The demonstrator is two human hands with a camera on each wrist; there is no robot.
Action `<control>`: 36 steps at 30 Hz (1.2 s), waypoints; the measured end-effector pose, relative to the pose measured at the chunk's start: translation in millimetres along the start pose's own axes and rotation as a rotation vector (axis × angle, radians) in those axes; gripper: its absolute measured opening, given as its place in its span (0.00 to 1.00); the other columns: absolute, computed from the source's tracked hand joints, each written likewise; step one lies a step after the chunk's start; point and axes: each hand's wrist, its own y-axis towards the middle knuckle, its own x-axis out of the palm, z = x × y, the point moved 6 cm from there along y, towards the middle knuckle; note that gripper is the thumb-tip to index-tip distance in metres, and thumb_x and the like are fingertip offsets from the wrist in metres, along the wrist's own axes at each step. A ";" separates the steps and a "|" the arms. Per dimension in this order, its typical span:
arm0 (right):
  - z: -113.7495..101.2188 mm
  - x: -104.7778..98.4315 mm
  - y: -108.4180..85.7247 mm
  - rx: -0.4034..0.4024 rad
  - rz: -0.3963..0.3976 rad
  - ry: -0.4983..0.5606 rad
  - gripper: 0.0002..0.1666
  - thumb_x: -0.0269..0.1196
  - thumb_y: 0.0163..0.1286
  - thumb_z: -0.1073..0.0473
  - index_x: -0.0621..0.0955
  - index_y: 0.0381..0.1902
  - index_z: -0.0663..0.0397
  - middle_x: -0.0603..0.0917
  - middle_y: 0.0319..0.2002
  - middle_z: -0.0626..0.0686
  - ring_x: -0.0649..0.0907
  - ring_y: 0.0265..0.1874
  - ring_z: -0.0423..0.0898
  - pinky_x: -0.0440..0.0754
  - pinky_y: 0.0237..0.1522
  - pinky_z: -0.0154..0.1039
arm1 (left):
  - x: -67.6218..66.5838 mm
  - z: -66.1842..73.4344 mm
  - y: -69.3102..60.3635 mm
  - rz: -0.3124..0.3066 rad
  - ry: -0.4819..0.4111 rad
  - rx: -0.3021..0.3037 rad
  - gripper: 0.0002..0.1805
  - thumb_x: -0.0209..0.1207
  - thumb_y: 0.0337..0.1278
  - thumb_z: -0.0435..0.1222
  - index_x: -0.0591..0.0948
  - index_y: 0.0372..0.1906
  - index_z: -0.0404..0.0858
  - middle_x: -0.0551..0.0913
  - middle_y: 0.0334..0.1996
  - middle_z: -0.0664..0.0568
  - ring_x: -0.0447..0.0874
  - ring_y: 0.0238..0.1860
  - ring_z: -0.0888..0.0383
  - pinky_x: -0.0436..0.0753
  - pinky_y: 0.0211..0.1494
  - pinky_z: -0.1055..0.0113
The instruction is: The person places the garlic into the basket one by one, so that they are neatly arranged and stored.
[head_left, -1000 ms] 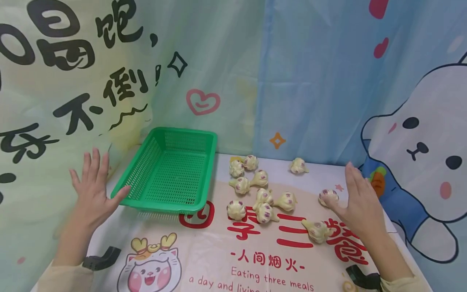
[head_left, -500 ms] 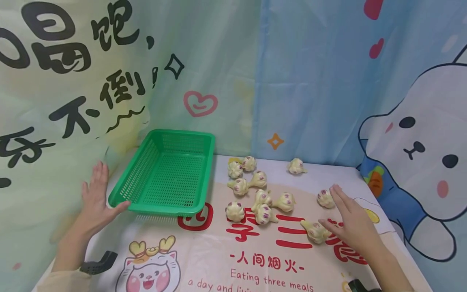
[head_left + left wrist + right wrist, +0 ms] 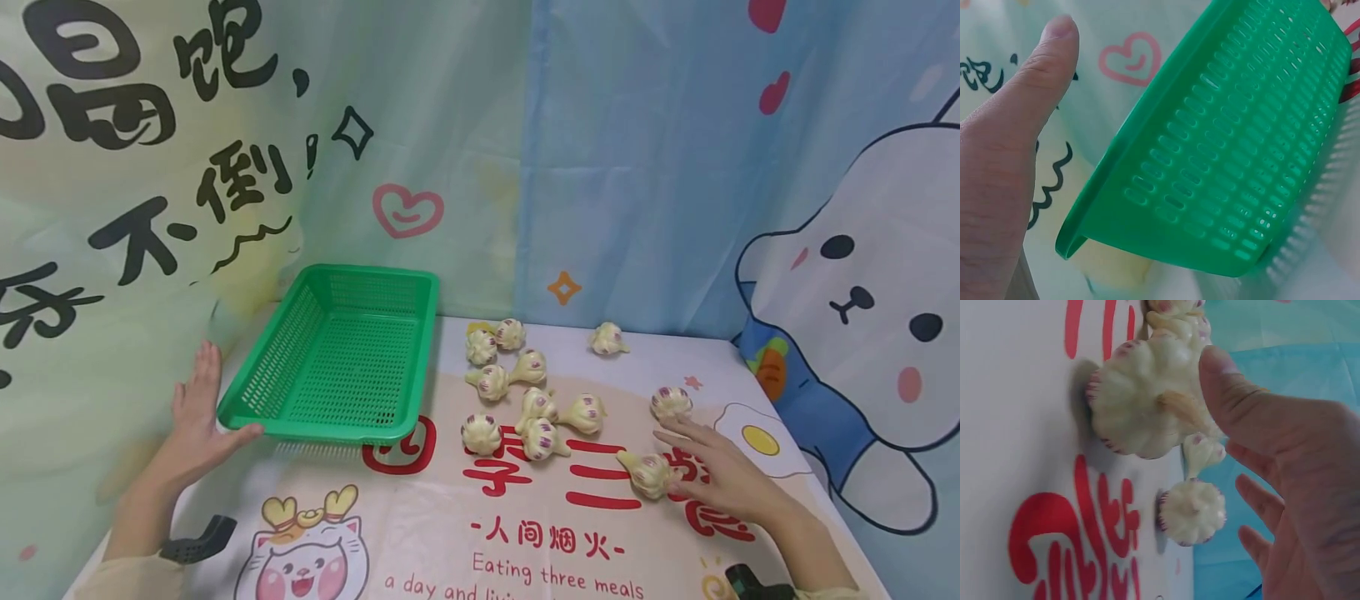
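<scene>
My left hand is beside the front left corner of a green plastic basket, fingers straight and thumb towards the rim. In the left wrist view the thumb stands apart from the basket's slotted wall. Low over the table's right side, my right hand has its fingers loosely spread beside the nearest garlic bulb. That bulb fills the upper middle of the right wrist view, close to the thumb tip; whether they touch I cannot tell. Another garlic bulb lies just beyond the fingertips.
Several more garlic bulbs lie in a loose group right of the basket, and a lone bulb sits near the table's back edge. A printed cloth covers the table. Behind it hangs a patterned curtain.
My right hand has come down and leftward to the nearest garlic bulb. My left hand has lowered slightly by the basket's corner. The basket and bulbs have stayed in place.
</scene>
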 end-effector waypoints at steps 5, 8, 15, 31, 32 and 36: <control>7.3 12.0 2.2 0.010 -0.028 0.030 0.43 0.73 0.48 0.42 0.76 0.61 0.50 0.70 0.66 0.61 0.64 0.65 0.64 0.63 0.56 0.71 | 1.5 -1.3 -0.6 -0.008 0.012 -0.006 0.64 0.62 0.46 0.61 0.31 0.75 0.47 0.27 0.76 0.49 0.24 0.76 0.46 0.22 0.70 0.41; 7.7 16.8 3.7 0.005 -0.026 0.032 0.43 0.73 0.48 0.41 0.76 0.61 0.50 0.71 0.65 0.61 0.65 0.65 0.64 0.64 0.57 0.70 | 2.8 -2.3 -1.0 -0.014 0.017 -0.006 0.64 0.62 0.47 0.60 0.31 0.75 0.47 0.27 0.76 0.50 0.23 0.76 0.47 0.22 0.70 0.42; 7.2 26.2 6.0 0.023 -0.036 0.049 0.44 0.70 0.51 0.37 0.75 0.62 0.51 0.72 0.64 0.60 0.67 0.64 0.63 0.67 0.57 0.67 | 5.9 -3.1 -2.5 -0.026 0.024 -0.006 0.63 0.61 0.48 0.61 0.31 0.75 0.46 0.26 0.76 0.49 0.22 0.76 0.48 0.21 0.69 0.42; -0.6 35.9 22.4 0.334 -0.019 -0.081 0.54 0.60 0.49 0.21 0.74 0.61 0.54 0.80 0.54 0.63 0.80 0.47 0.58 0.77 0.46 0.60 | 7.7 -2.3 -0.6 -0.047 0.041 -0.024 0.62 0.64 0.49 0.51 0.30 0.75 0.45 0.25 0.76 0.50 0.20 0.75 0.49 0.22 0.69 0.39; -2.5 35.7 23.4 0.332 -0.030 -0.059 0.55 0.60 0.49 0.22 0.72 0.63 0.55 0.79 0.56 0.64 0.79 0.49 0.59 0.77 0.46 0.60 | 8.0 -2.5 -0.4 -0.046 0.044 -0.027 0.62 0.63 0.49 0.52 0.30 0.75 0.45 0.25 0.76 0.50 0.20 0.75 0.49 0.22 0.69 0.39; -3.9 28.0 24.5 0.273 -0.061 0.082 0.55 0.60 0.57 0.28 0.61 0.71 0.57 0.66 0.67 0.67 0.69 0.62 0.67 0.74 0.52 0.64 | 9.3 -2.1 0.2 -0.050 0.045 -0.032 0.61 0.62 0.50 0.55 0.30 0.75 0.45 0.25 0.76 0.49 0.21 0.76 0.48 0.22 0.68 0.39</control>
